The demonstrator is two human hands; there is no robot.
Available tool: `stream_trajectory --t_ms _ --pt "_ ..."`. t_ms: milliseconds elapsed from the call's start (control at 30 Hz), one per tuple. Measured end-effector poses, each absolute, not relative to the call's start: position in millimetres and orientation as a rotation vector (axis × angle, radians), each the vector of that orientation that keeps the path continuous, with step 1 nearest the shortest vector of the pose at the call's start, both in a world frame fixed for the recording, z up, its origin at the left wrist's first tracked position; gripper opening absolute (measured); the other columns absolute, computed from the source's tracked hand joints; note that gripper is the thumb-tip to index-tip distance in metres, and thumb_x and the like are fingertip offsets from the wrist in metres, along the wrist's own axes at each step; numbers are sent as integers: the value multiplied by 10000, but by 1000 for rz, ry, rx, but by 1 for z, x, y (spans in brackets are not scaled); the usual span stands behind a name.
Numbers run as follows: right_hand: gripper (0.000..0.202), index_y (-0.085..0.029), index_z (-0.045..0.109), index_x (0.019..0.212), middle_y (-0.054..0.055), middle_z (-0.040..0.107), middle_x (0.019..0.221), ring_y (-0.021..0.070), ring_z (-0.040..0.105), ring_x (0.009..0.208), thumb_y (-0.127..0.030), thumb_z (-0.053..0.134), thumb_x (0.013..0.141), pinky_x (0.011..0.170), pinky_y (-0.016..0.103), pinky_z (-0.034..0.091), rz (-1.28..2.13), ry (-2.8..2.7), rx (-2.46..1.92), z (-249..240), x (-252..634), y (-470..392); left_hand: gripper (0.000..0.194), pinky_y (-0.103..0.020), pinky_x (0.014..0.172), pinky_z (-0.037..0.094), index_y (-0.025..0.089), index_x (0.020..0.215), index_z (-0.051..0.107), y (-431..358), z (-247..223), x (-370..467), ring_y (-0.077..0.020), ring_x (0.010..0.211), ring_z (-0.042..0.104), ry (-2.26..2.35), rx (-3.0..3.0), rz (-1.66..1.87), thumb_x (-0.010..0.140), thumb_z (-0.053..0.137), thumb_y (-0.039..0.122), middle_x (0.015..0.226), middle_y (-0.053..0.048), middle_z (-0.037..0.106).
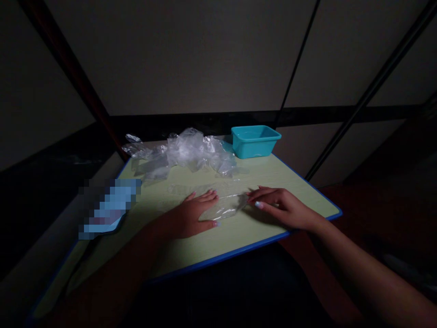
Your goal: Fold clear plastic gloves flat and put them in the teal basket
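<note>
A clear plastic bag [227, 212] lies spread on the small table, its outline faint against the pale top. My left hand [193, 214] rests palm down on the bag, fingers stretched out and thumb apart. At the bag's right end, my right hand [285, 207] has its fingers bent around the edge, which looks slightly lifted at the fingertips. The exact grip there is partly hidden. Behind both hands sits a loose heap of crumpled clear plastic bags [191, 150].
A turquoise plastic basket [254, 148] stands at the table's back right. On the left lies a pixelated, light-blue flat object [114, 207]. The table [300, 196] has a blue edge and stands against dark-framed panels [198, 59].
</note>
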State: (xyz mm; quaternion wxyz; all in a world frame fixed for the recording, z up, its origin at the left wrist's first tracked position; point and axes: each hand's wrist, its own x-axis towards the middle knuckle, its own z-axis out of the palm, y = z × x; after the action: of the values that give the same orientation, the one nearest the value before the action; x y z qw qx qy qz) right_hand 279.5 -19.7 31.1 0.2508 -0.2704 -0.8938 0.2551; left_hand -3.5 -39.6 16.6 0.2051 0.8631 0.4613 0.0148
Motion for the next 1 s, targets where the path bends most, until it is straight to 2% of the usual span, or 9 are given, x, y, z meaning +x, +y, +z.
stream_trajectory --t_ms 133,267,500,667,900,1000 --pt "351 -200 703 845 61 695 981 186 630 950 -434 448 904 878 359 478 808 -2281 -843 33 276 -13 666 -496 1106 68 196 1425 265 -41 19 -2 -233 1391 134 1329 2395 45 841 463 449 1510 -89 161" --pt "380 -189 711 863 68 702 951 181 645 896 -480 467 883 817 337 500 900 -2148 -902 30 278 -6 666 -486 1110 88 199 1425 265 -41 18 -4 -226 1388 155 1315 2407 66 845 449 472 1508 -82 174" --pt "393 -195 721 824 58 712 915 173 653 850 -508 485 864 808 331 493 960 -2038 -935 27 278 -1 538 -424 1115 169 188 1394 339 -37 15 -11 -184 1367 235 1286 2435 70 886 377 363 1481 -59 268" --pt "427 -182 725 812 73 716 913 189 652 862 -535 489 849 838 348 473 1012 -1981 -932 28 277 3 544 -361 1106 223 185 1378 374 -36 12 -13 -172 1349 278 1219 2439 140 874 410 387 1456 -56 319" --pt "461 -160 732 787 94 716 880 201 649 841 -562 510 821 814 336 465 1054 -1949 -898 28 277 8 580 -392 1118 186 180 1390 363 -39 13 -5 -205 1360 249 1240 2427 121 838 470 326 1469 -59 285" --pt "450 -167 736 785 85 716 886 208 643 851 -563 522 811 822 341 456 1038 -1942 -901 29 277 10 550 -405 1112 212 157 1368 402 -38 11 -3 -214 1345 286 1249 2447 141 831 453 263 1452 -72 315"
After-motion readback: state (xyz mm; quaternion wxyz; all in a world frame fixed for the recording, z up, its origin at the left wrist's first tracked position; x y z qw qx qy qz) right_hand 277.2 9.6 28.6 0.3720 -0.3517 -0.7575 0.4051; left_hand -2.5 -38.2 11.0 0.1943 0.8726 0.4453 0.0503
